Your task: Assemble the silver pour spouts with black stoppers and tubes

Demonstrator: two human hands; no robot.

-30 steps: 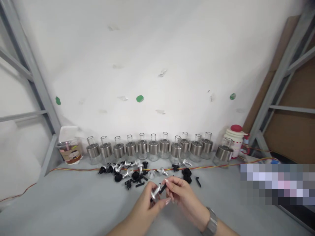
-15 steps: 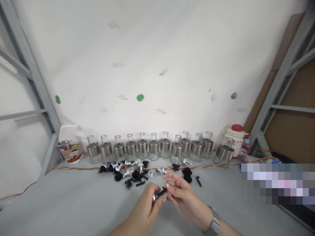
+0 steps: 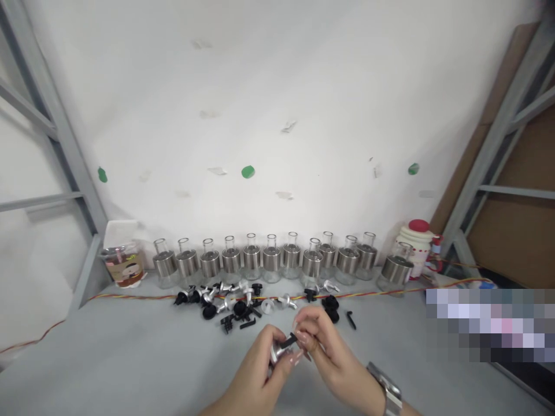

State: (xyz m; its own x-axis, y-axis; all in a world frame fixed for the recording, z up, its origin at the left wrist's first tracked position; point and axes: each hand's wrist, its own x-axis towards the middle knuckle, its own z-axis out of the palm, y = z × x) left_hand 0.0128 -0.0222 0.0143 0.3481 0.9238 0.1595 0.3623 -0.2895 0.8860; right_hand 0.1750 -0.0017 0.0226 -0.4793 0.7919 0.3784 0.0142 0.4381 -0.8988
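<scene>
At the back left corner of the surface [image 3: 151, 358] stands a plastic cup [image 3: 125, 271] of brown drink. A twisted cord [image 3: 143, 298] stretches across from the left edge, and behind it eleven glass bottles [image 3: 272, 260] with metal sleeves line the back edge. In front of them lies a scatter of silver spouts [image 3: 249, 296] and black parts [image 3: 226, 323]. Nearer the front edge, around the middle, the left hand [image 3: 262, 367] grips one metal spout [image 3: 274, 351], while the right hand [image 3: 327, 352] pinches the end of a black lever [image 3: 288, 341] against it; whether the two are joined cannot be told. Beyond the right hand sit black caps [image 3: 331, 303], then a loose bent piece [image 3: 351, 319]. Toward the back right corner stand another bottle [image 3: 396, 270] and a red-topped jar [image 3: 415, 252].
</scene>
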